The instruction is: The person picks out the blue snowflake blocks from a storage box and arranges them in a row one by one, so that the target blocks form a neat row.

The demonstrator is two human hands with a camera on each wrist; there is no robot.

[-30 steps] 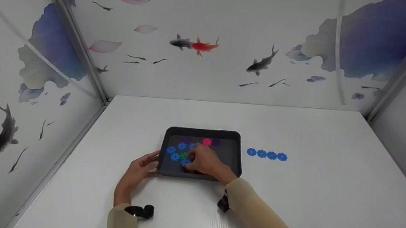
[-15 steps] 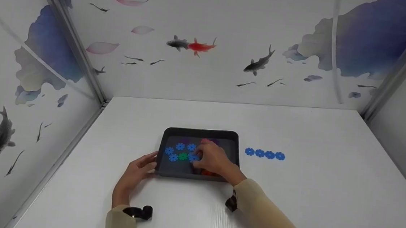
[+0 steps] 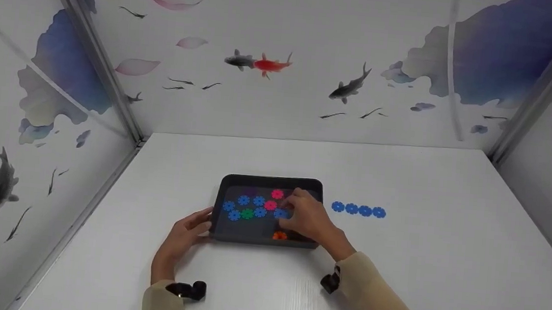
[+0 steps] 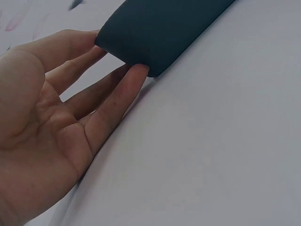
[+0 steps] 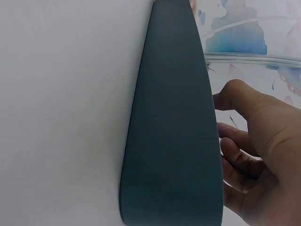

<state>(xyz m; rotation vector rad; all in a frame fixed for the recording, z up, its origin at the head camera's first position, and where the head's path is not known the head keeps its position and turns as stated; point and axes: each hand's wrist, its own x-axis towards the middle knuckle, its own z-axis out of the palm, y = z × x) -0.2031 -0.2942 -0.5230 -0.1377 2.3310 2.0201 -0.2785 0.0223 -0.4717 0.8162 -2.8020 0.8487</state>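
Flower-shaped plastic discs lie in a dark, shallow tray (image 3: 244, 239): several blue discs (image 3: 243, 200), a green disc (image 3: 247, 214), pink discs (image 3: 270, 205) and an orange disc (image 3: 280, 235). My right hand (image 3: 311, 221) reaches over the right half of the tray, thumb and fingers pinching a blue disc (image 3: 279, 214); the tray's wall (image 5: 171, 127) hides those fingertips in the right wrist view. At the tray's left side, my left hand (image 3: 184, 230) rests its fingertips against the outer wall. The left wrist view shows these fingers (image 4: 117, 94) extended to the tray's corner.
Right of the tray, several blue discs (image 3: 365, 211) form a row on the white table (image 3: 420, 265). A dim purple disc (image 3: 251, 191) lies near the tray's back wall. Panels printed with fish (image 3: 271, 65) and petals stand around the table's back and sides.
My right hand has moved rightward across the tray with the blue disc, uncovering pink, blue and orange discs. My left hand has stayed at the tray's left side.
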